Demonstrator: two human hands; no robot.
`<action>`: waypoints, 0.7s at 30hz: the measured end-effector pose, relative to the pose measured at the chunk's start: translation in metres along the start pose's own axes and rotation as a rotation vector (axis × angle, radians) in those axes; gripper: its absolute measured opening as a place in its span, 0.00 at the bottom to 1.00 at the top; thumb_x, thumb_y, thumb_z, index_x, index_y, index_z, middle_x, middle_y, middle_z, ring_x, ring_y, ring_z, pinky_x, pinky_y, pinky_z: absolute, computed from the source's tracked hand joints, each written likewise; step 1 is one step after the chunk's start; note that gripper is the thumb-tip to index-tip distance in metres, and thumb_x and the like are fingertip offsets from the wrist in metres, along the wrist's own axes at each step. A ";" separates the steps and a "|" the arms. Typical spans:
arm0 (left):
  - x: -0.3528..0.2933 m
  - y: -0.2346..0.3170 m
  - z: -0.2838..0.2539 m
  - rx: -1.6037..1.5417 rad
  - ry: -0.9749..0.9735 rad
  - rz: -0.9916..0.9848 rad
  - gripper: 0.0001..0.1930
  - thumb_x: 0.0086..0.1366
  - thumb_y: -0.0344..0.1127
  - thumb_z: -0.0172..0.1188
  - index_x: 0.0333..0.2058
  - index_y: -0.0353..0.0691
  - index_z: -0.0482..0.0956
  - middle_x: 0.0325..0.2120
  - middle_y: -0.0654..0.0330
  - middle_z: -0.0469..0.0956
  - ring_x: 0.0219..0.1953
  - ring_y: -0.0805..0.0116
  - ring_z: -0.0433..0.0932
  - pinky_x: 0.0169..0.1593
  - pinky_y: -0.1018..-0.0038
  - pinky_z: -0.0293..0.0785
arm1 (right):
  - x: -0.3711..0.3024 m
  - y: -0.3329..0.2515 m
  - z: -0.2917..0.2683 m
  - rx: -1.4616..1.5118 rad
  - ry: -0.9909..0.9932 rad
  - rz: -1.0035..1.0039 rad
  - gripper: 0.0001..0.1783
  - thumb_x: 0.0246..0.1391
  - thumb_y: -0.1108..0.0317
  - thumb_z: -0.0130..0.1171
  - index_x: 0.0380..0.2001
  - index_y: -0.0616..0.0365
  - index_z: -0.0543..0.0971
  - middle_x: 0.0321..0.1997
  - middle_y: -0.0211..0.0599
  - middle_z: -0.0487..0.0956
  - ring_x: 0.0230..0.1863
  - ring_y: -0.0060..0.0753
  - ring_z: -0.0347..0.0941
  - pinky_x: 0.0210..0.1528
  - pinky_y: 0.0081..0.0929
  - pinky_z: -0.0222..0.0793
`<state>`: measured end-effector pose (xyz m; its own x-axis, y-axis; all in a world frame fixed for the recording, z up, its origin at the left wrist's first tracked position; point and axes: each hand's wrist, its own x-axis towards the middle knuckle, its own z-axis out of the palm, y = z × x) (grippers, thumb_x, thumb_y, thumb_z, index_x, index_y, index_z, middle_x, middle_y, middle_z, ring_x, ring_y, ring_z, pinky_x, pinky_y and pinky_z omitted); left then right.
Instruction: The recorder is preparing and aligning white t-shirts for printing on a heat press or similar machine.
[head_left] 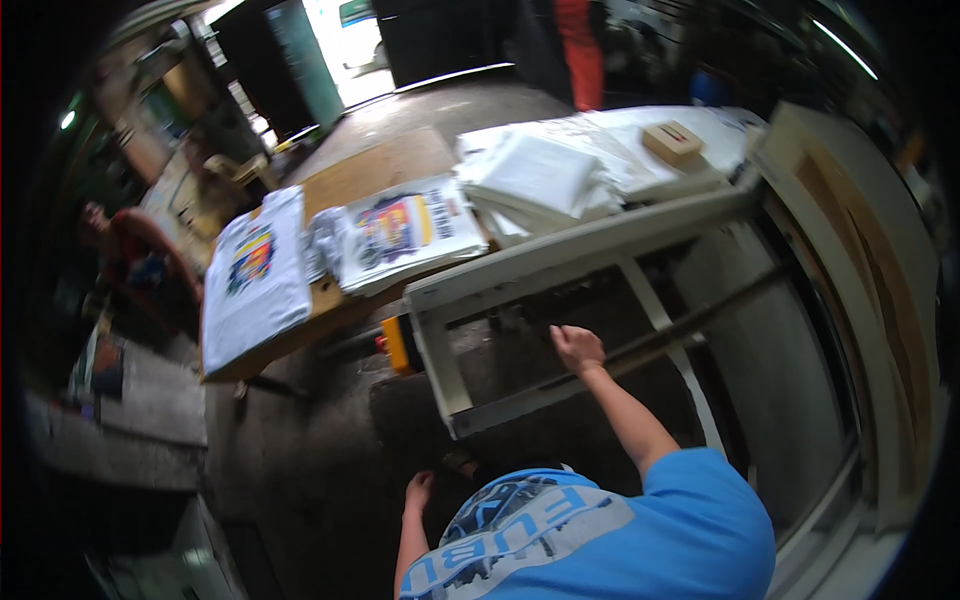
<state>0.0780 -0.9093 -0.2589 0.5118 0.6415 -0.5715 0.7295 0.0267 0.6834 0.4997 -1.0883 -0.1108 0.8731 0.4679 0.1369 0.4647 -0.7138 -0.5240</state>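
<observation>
My right hand [578, 348] is held out over the pale open frame of a long bench [590, 240], with its fingers curled in. Nothing shows in it. Low by my side hangs my left hand [420, 488], small in view, its fingers curled and apart from any object. Beyond the bench frame lie a stack of white printed sheets [410, 230] and a pile of plain white sheets [545, 175]. A white T-shirt with a colourful print [258, 270] is spread at the left end of the wooden table [385, 160].
A tan box [672, 145] sits on white material at the back right. A yellow control box with a red button [396, 345] juts from the bench's left end. Large boards [850, 230] lean at right. Someone in red [150, 250] is at far left.
</observation>
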 end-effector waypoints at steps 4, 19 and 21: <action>0.011 0.023 -0.007 0.073 0.021 0.011 0.15 0.57 0.41 0.51 0.41 0.41 0.74 0.36 0.55 0.76 0.39 0.64 0.75 0.42 0.73 0.69 | -0.002 -0.008 -0.005 -0.027 -0.037 0.046 0.24 0.51 0.48 0.44 0.17 0.58 0.72 0.21 0.49 0.72 0.27 0.54 0.69 0.27 0.45 0.62; -0.095 -0.105 0.001 0.178 -0.253 -0.568 0.17 0.52 0.42 0.49 0.39 0.43 0.76 0.41 0.53 0.73 0.45 0.56 0.71 0.47 0.64 0.66 | 0.002 0.022 0.006 -0.096 -0.067 -0.115 0.24 0.55 0.56 0.42 0.15 0.66 0.69 0.16 0.54 0.68 0.20 0.55 0.64 0.23 0.44 0.56; -0.086 -0.103 -0.018 0.167 -0.174 -0.580 0.17 0.52 0.42 0.49 0.39 0.43 0.76 0.41 0.53 0.73 0.45 0.56 0.71 0.48 0.65 0.66 | 0.004 0.033 0.011 -0.096 -0.065 -0.136 0.26 0.54 0.54 0.42 0.15 0.66 0.70 0.14 0.53 0.67 0.17 0.53 0.64 0.20 0.41 0.56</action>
<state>-0.0490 -0.9535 -0.2724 0.0675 0.4241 -0.9031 0.9645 0.2039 0.1678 0.5174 -1.1040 -0.1373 0.7912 0.5942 0.1448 0.5926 -0.6863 -0.4216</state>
